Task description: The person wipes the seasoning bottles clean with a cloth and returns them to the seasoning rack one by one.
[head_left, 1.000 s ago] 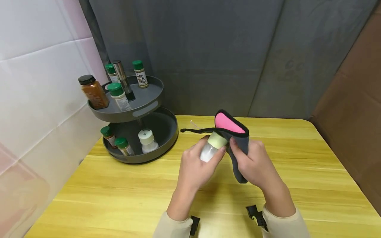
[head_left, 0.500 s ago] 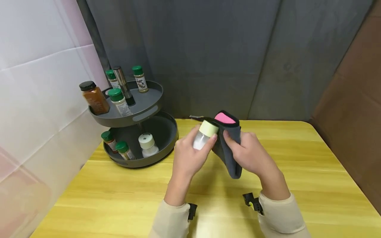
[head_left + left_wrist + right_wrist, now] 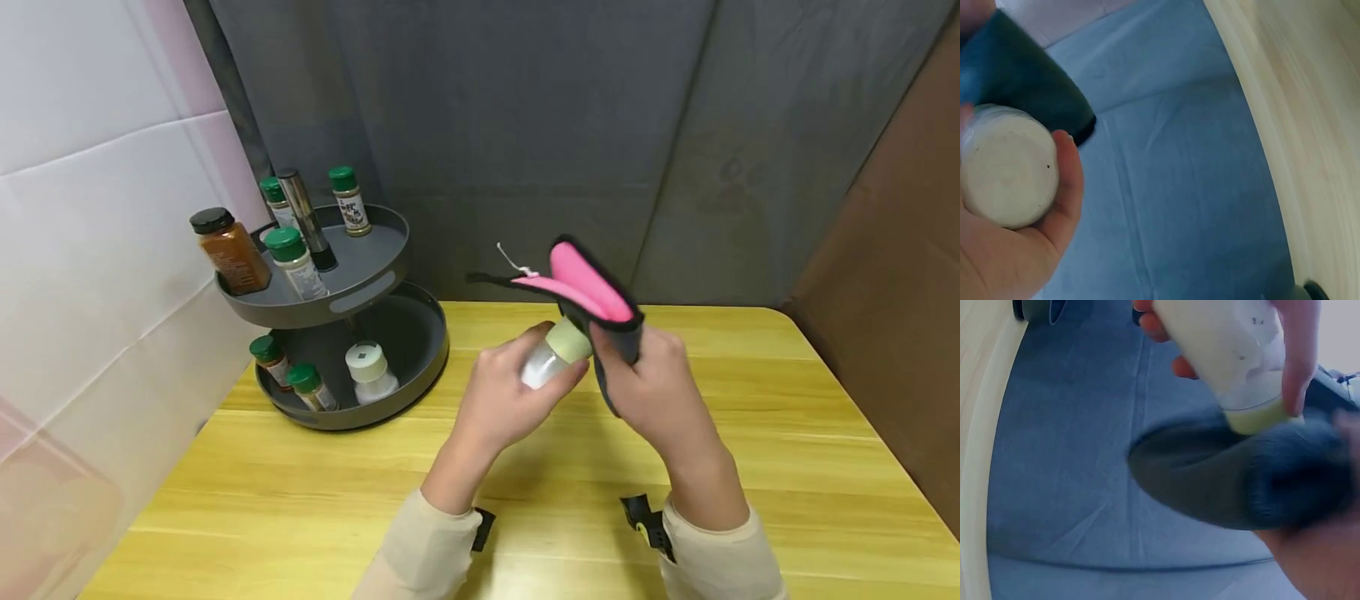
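Note:
My left hand (image 3: 498, 396) grips a clear shaker bottle (image 3: 542, 365) with a pale yellow-green cap and white contents. In the left wrist view the bottle's round base (image 3: 1010, 172) faces the camera. My right hand (image 3: 656, 387) holds a folded cloth (image 3: 588, 283), grey with a black edge, pink on its other face and a white string loop. The cloth lies against the bottle's cap; in the right wrist view the cloth (image 3: 1210, 475) is blurred, with the cap (image 3: 1260, 419) against it. Both hands are above the table.
A two-tier round grey rack (image 3: 352, 417) stands at the left of the wooden table (image 3: 300, 517). It holds several green-capped jars, a brown jar (image 3: 231, 254) with a black lid, a metal cylinder (image 3: 306, 218) and another white-capped shaker (image 3: 371, 371). A grey curtain (image 3: 510, 150) hangs behind.
Both hands moved left with the bottle and cloth, then back right. The cloth has swung upward, showing more of its pink face and its string. The grips look the same.

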The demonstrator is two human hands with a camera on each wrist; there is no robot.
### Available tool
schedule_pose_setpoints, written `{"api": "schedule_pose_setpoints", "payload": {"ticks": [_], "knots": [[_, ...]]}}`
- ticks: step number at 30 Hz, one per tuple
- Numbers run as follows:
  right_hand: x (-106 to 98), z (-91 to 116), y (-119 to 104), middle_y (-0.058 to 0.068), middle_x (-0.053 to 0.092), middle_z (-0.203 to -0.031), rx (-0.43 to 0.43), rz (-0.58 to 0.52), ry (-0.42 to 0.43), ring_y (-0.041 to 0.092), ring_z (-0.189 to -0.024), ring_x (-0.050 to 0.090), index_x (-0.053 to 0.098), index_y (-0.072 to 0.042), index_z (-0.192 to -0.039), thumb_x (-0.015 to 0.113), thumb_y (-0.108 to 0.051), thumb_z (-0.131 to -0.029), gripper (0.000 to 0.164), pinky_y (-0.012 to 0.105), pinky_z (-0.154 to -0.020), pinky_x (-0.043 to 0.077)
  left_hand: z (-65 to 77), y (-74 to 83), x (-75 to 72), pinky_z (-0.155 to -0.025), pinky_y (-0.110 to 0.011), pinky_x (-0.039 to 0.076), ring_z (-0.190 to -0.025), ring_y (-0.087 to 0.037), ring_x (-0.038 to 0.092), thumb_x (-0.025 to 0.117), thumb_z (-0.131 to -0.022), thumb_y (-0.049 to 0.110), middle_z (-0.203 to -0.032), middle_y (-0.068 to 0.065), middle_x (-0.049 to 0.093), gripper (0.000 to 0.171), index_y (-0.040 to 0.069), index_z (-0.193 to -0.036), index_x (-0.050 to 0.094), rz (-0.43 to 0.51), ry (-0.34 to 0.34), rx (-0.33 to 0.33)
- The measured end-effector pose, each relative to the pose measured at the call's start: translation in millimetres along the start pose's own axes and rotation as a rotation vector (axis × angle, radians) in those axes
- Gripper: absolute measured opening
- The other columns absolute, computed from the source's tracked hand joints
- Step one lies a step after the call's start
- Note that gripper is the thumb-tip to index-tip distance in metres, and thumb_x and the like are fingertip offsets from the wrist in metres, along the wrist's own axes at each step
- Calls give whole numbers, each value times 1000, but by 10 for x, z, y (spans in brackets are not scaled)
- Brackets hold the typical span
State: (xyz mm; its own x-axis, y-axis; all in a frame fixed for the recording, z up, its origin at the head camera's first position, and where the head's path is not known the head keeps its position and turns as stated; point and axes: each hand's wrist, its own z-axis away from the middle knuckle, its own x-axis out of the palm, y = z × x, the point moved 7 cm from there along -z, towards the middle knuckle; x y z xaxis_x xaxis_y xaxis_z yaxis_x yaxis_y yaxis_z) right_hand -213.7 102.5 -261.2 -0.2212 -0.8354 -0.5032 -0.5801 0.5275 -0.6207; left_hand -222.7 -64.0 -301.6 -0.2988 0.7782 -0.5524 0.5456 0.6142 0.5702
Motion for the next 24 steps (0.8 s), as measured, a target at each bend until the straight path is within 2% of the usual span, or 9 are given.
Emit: {"api": "schedule_pose_setpoints", "payload": {"ticks": [3, 5, 7, 9, 12, 15, 18, 21, 24], "knots": [[66, 16, -118, 17, 74, -133, -186, 82, -106, 31, -118, 75, 66, -1, -142, 65, -11, -105, 39, 46, -102, 59, -8, -1, 6, -81, -37, 62, -96, -19, 78, 82, -91, 38, -111, -3, 81, 41, 18, -126, 74, 40, -15, -10], [52, 34, -179, 14, 70, -143, -238, 90, -122, 30, -123, 73, 61, -3, -149, 65, -10, -105, 45, 48, -104, 58, -12, -31, -7, -91, -42, 61, -109, -20, 76, 82, -91, 39, -119, -1, 79, 40, 20, -125, 74, 86, -31, -68], [6, 53, -215, 11, 79, -114, -241, 78, -101, 22, -93, 76, 69, -4, -138, 66, -9, -103, 35, 39, -86, 63, -4, -56, -32, -95, -44, 60, -114, -20, 74, 81, -92, 42, -124, 2, 77, 40, 25, -127, 72, 120, -49, -143], [-37, 66, -245, 4, 70, -82, -238, 52, -71, 14, -73, 63, 75, -6, -126, 68, -8, -102, 25, 32, -70, 54, 9, -52, -51, -95, -45, 59, -115, -19, 73, 79, -92, 47, -125, 4, 76, 40, 28, -128, 71, 134, -77, -194], [-65, 42, -204, -2, 42, -63, -158, -18, -39, 11, -56, 44, 74, -3, -102, 66, -9, -104, 11, 28, -57, 40, 30, -4, -47, -91, -44, 59, -109, -17, 72, 75, -93, 54, -123, 5, 75, 44, 31, -131, 71, 124, -132, -223], [-51, -3, -59, 0, 46, -61, 40, -102, -52, 14, -54, 48, 71, -1, -94, 59, -23, -110, 29, 30, -58, 42, 41, 24, -27, -84, -39, 58, -99, -15, 70, 73, -93, 58, -118, 5, 75, 47, 31, -132, 72, 136, -146, -249], [-26, -2, 54, 1, 46, -59, 227, -98, -108, 20, -54, 50, 64, -3, -80, 54, -39, -111, 49, 35, -59, 43, 32, -7, -22, -74, -35, 58, -88, -14, 70, 73, -94, 57, -111, 4, 77, 46, 28, -130, 74, 132, -98, -258], [-24, 24, -5, 0, 43, -56, 232, -16, -145, 21, -50, 47, 63, -7, -72, 57, -43, -109, 52, 35, -55, 41, 23, -79, 5, -72, -35, 58, -85, -15, 70, 73, -93, 56, -107, 3, 78, 44, 28, -128, 74, 105, -84, -285], [-22, 39, -94, 0, 41, -55, 167, -11, -102, 18, -46, 42, 67, -8, -76, 61, -37, -108, 43, 33, -49, 37, 42, -98, 45, -77, -38, 58, -90, -16, 70, 72, -94, 57, -110, 4, 77, 43, 31, -128, 73, 109, -125, -301]]}}
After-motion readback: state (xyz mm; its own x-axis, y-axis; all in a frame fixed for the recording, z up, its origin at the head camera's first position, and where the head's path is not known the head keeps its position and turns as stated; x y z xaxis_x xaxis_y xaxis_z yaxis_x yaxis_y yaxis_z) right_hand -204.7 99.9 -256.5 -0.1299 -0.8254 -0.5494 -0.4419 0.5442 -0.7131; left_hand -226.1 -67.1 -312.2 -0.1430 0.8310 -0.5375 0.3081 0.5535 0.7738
